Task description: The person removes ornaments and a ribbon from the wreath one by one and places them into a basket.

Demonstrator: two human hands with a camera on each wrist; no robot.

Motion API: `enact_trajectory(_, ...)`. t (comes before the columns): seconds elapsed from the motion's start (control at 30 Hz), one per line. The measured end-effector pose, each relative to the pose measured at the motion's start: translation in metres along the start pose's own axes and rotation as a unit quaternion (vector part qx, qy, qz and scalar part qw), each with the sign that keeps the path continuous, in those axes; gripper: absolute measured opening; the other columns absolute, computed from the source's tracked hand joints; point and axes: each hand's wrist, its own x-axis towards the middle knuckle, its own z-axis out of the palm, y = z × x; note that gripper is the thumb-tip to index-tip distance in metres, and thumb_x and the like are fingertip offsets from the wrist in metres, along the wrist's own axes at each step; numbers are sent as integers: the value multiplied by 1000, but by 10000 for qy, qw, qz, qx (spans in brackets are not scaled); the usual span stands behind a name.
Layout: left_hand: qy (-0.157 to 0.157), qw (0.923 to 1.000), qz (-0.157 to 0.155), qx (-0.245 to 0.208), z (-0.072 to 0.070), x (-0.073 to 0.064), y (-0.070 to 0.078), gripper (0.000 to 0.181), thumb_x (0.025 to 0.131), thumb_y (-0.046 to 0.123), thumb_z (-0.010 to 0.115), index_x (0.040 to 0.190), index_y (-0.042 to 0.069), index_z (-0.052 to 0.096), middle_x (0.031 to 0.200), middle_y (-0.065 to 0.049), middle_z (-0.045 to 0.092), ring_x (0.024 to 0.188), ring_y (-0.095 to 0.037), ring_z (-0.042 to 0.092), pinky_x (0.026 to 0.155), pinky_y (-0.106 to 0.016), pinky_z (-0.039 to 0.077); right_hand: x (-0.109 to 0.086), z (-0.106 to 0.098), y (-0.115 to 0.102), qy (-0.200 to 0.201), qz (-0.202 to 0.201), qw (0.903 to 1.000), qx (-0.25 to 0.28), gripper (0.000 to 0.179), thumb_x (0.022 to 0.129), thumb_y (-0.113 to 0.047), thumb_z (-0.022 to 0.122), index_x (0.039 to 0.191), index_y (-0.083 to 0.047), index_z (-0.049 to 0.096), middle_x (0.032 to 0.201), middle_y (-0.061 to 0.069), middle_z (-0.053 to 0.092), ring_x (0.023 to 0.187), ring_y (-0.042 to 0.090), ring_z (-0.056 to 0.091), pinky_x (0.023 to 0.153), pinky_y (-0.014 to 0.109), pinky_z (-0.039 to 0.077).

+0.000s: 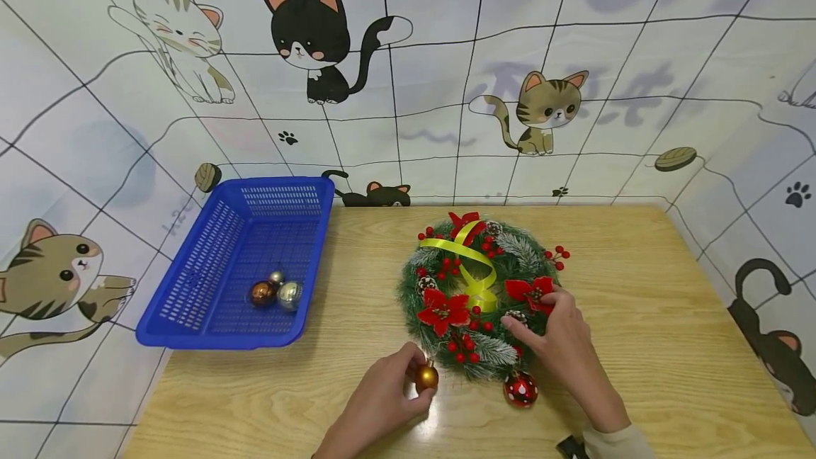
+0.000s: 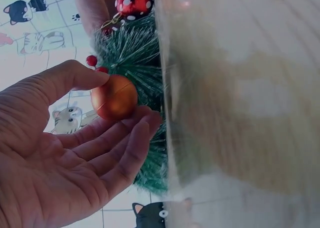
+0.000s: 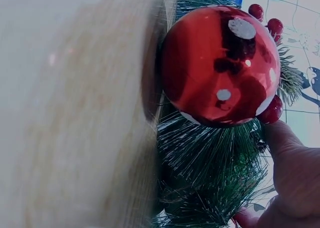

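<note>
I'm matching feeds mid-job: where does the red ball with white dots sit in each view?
Head: the red spotted ball sits low, right of centre, at the wreath's near edge.
Left wrist: the red spotted ball is at the top edge, left of centre, above the gold ball.
Right wrist: the red spotted ball looms large in the upper half, right of centre.
Shared landmark: the green wreath, visible in all three views.

Basket [image 1: 217,341] left of the wreath [image 1: 500,349] on the table [image 1: 357,303], three baubles [image 1: 263,293] in the basket, ribbon [image 1: 462,250] atop the wreath
</note>
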Motion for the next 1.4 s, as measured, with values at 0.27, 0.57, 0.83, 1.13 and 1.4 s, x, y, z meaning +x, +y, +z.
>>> enact_trajectory(0.27,109,9992,-225,-300,-18,0,6,32,91,11,84,115,17,64,102,11,69,90,-10,67,79,-31,58,1,-2,1,-62,260,9996,23,107,93,-55,85,155,8,24,80,18,56,66,32,51,60,43,41)
enact_trajectory(0.57,603,9979,-26,-217,-34,-2,7,37,89,4,84,117,19,64,99,14,69,92,-9,66,79,-34,60,1,1,0,14,-76,9999,134,118,95,-51,85,164,10,12,158,41,39,116,60,61,87,68,53)
enact_trajectory(0.83,1159,9932,136,40,-48,-5,-1,43,84,-1,87,116,16,65,98,13,70,89,-8,67,74,-36,61,2,1,2,-88,-293,9995,-53,122,97,-53,82,169,8,6,164,42,25,142,65,36,104,83,37)
enact_trajectory(1.13,1691,9854,-130,166,-68,-9,-9,43,83,0,89,118,15,67,101,13,71,92,-9,67,76,-34,60,2,2,2,-190,-242,9993,-229,120,98,-56,78,167,12,8,161,46,23,141,67,34,104,85,33)
enact_trajectory(1.4,2087,9776,-182,210,-86,-12,-18,43,83,-6,88,118,8,67,103,3,74,91,-15,69,73,-38,61,1,2,2,-219,-197,9989,-368,122,98,-59,77,167,13,7,157,46,25,137,68,36,102,84,37)
